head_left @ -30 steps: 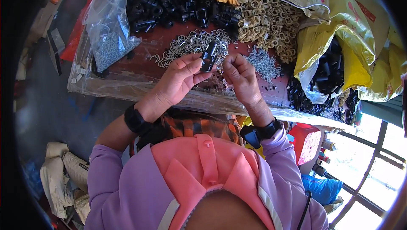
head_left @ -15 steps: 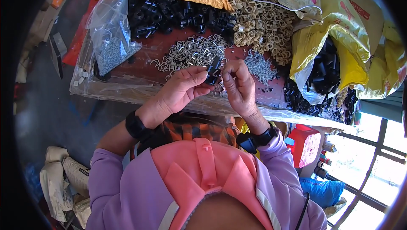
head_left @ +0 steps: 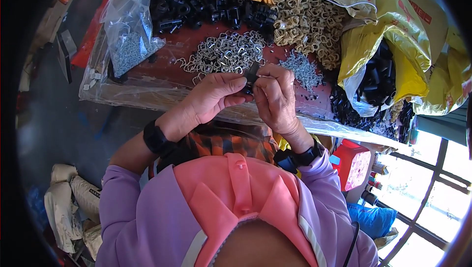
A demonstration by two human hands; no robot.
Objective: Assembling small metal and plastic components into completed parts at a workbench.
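In front of me, over the table's near edge, my left hand [head_left: 216,95] pinches a small black plastic fitting [head_left: 252,73] between thumb and fingers. The fingers of my right hand [head_left: 278,100] are closed against the fitting's right side and cover part of it. Whether they also hold a small piece cannot be seen. Just beyond the hands lies a heap of silver curved metal clips [head_left: 228,50]. A pile of small silver screws [head_left: 304,71] is to the right of it.
Black plastic fittings [head_left: 182,8] and tan plastic clips [head_left: 307,23] are heaped at the back of the red table [head_left: 172,62]. On the left lies a clear bag [head_left: 130,53] of screws. A yellow sack [head_left: 415,77] with black parts stands right; a red container [head_left: 351,163] sits below it.
My right hand has shifted slightly left, and its fingers now press onto the black fitting, covering more of it. The fitting has turned a little in my left hand's pinch.
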